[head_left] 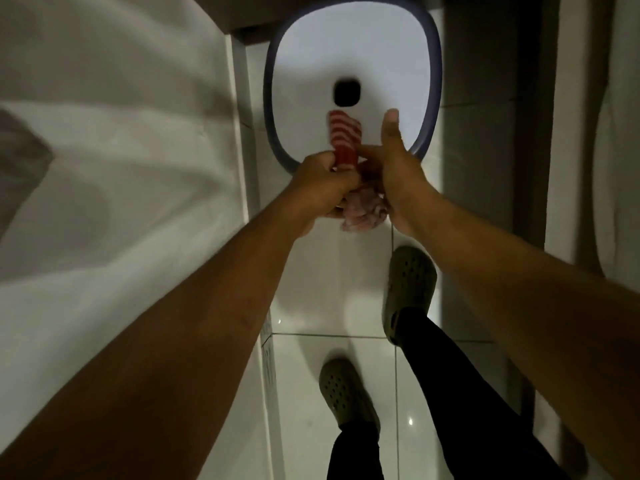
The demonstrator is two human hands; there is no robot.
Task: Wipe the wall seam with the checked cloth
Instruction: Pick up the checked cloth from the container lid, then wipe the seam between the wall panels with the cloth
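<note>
**Wringing the cloth over the basin before the wall gets wiped**

Standing on the tiled floor [322, 278], the person is reaching both bare arms forward and holding the checked cloth [346, 135] out over the near rim of a white basin [429, 109] with a grey-blue edge. The left hand [323, 183] is curling into a fist around the red-and-white cloth, fingers pressed together on it, with one twisted end sticking out beyond the knuckles toward the basin's middle. The right hand [394, 171] is gripping the bunched, paler part of the cloth underneath, with its thumb sticking up free. The cloth is looking rolled and tight between the two hands, which to my eye suggests twisting to squeeze water out; holding it over the basin would be letting any drips fall inside instead of on the tiles, though no water is showing.

The basin is sitting on the floor in a narrow gap, hard against the far end, with the white wall [121, 150] running along the left side. A pale vertical strip [239, 133] is running down beside that wall, and I am taking it for the seam to be wiped, though I cannot be sure. The cloth is not touching it yet, so the wiping itself appears not to have started.

Two green clogs [410, 289] are planted behind the basin, the right foot forward.
</note>
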